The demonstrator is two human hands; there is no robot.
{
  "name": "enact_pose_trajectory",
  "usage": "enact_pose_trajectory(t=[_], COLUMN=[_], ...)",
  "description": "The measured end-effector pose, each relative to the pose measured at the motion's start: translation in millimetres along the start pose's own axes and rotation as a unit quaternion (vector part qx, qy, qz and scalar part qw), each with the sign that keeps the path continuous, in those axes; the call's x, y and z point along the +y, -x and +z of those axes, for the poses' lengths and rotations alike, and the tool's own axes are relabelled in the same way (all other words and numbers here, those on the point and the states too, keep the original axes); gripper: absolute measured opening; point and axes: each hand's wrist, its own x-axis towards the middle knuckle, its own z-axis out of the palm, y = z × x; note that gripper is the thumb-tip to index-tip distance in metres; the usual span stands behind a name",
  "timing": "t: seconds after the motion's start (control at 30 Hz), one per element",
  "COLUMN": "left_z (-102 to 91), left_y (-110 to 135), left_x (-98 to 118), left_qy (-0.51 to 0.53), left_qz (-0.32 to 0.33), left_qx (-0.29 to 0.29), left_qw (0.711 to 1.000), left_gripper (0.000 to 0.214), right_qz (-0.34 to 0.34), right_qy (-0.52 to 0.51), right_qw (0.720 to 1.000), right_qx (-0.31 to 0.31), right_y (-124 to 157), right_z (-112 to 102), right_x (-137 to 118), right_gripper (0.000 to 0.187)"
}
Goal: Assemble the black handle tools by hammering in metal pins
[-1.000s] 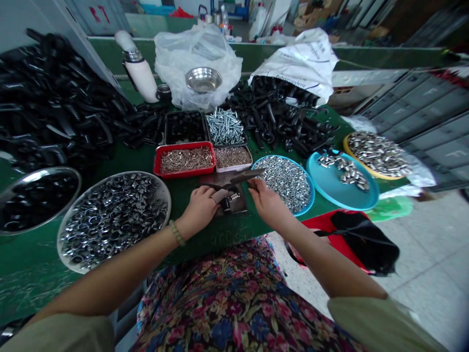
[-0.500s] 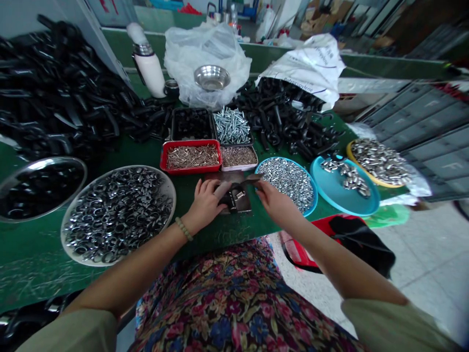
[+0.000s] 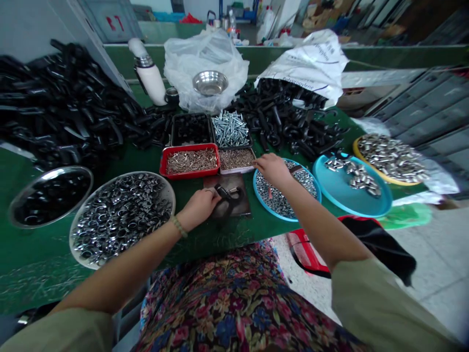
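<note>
A heap of black plastic fittings (image 3: 62, 110) covers the far left of the green counter (image 3: 36, 274), and a steel bowl of black parts (image 3: 49, 198) sits in front of it. Next comes a wide steel tray of ring-shaped metal parts (image 3: 120, 217). The left hand (image 3: 200, 208) lies just right of that tray, fingers lightly curled against a black clamp (image 3: 227, 198) on a dark metal plate (image 3: 229, 203); whether it grips, I cannot tell. Beyond stands a red tray of pins (image 3: 190, 161). The right hand (image 3: 271, 170), fingers extended and apparently empty, hovers at the rim of a blue tray of zinc nuts (image 3: 282, 195). A teal tray of steel sleeves (image 3: 351, 183) and a yellow tray (image 3: 390, 159) finish the row.
</note>
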Motion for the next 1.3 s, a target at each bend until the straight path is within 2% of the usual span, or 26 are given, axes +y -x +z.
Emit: enact_pose_trajectory(t=[0.1, 0.17, 0.2, 0.3, 0.37, 0.43, 0.5, 0.6, 0.73, 0.8, 0.9, 1.0, 1.07, 1.13, 1.2, 1.3], left_z=[-3.2, -14.2, -20.6, -35.4, -37.3, -33.1, -26.5, -22.2, -34.4, -42.8, -43.1, -22.2, -2.1, 16.0, 27.4, 31.9], left_y=[4, -8, -20, -76, -113, -139, -152, -156, -152, -139, -96, -42, -15, -3, -2, -8], left_x=[2, 8, 12, 24, 28, 31, 31, 31, 30, 29, 22, 11, 4, 1, 1, 2], left_qy=[-0.116, -0.151, -0.161, -0.181, -0.197, -0.205, -0.208, -0.2, -0.137, -0.081, 0.055, 0.15, 0.151, 0.112, 0.054, -0.031], left_qz=[0.009, 0.02, 0.028, 0.068, 0.079, 0.08, 0.081, 0.082, 0.068, 0.072, 0.111, 0.098, 0.075, 0.074, 0.084, 0.086], left_qx=[-0.003, 0.013, 0.042, 0.141, 0.15, 0.134, 0.121, 0.133, 0.152, 0.155, 0.146, 0.135, 0.162, 0.18, 0.178, 0.173], left_qw=[0.993, 0.988, 0.986, 0.971, 0.966, 0.966, 0.967, 0.967, 0.977, 0.982, 0.981, 0.974, 0.972, 0.974, 0.979, 0.981], left_gripper=[0.03, 0.032, 0.032, 0.028, 0.026, 0.026, 0.027, 0.028, 0.031, 0.028, 0.019, 0.019, 0.021, 0.023, 0.025, 0.026], right_qz=[-0.022, -0.023, -0.023, -0.022, -0.016, -0.006, 0.003, 0.019, 0.033, 0.033, 0.029, 0.032, 0.038, 0.036, 0.028, 0.022], right_qy=[0.021, 0.026, 0.026, 0.028, 0.029, 0.029, 0.016, -0.017, -0.037, -0.047, -0.071, -0.098, -0.114, -0.123, -0.14, -0.22], right_qw=[0.998, 0.997, 0.997, 0.997, 0.998, 0.998, 0.999, 0.999, 0.998, 0.998, 0.997, 0.994, 0.992, 0.991, 0.989, 0.975], right_qx=[-0.059, -0.069, -0.069, -0.062, -0.056, -0.052, -0.047, -0.033, -0.024, -0.023, -0.024, -0.031, -0.033, -0.032, -0.022, 0.014], right_y=[-54, -73, -78, -79, -75, -71, -69, -69, -74, -76, -79, -79, -78, -75, -69, -52], right_z=[7, 14, 16, 20, 18, 18, 19, 23, 25, 26, 27, 30, 30, 29, 23, 12], right_x=[-20, -26, -28, -28, -25, -22, -20, -18, -19, -19, -18, -15, -15, -16, -19, -25], right_gripper=[0.027, 0.025, 0.024, 0.025, 0.026, 0.027, 0.027, 0.025, 0.023, 0.022, 0.021, 0.02, 0.021, 0.022, 0.025, 0.025])
